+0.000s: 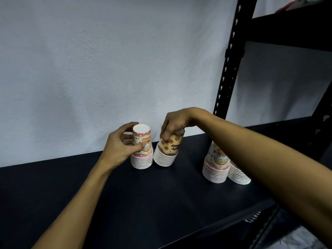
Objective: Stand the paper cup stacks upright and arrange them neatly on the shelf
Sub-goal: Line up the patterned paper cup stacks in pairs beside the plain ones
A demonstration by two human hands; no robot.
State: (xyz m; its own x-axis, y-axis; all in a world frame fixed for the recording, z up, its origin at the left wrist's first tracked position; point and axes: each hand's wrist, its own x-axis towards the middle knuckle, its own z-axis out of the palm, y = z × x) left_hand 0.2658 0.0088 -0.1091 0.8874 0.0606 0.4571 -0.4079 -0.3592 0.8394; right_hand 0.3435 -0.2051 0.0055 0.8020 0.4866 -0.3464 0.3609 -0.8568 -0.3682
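Several stacks of upside-down paper cups stand on the black shelf (125,203). My left hand (119,147) grips the pink stack (142,151), which stands upright near the wall. Right beside it, my right hand (173,127) holds the top of the brown-patterned stack (168,152), which tilts to the right. Further right, a pink-and-cream stack (216,166) and a white stack (238,175) stand together, partly hidden behind my right forearm.
A pale wall (107,69) runs behind the shelf. A black perforated upright post (229,65) stands at the right, with another shelf board (296,24) above it. The shelf's front edge (224,229) runs across the lower right.
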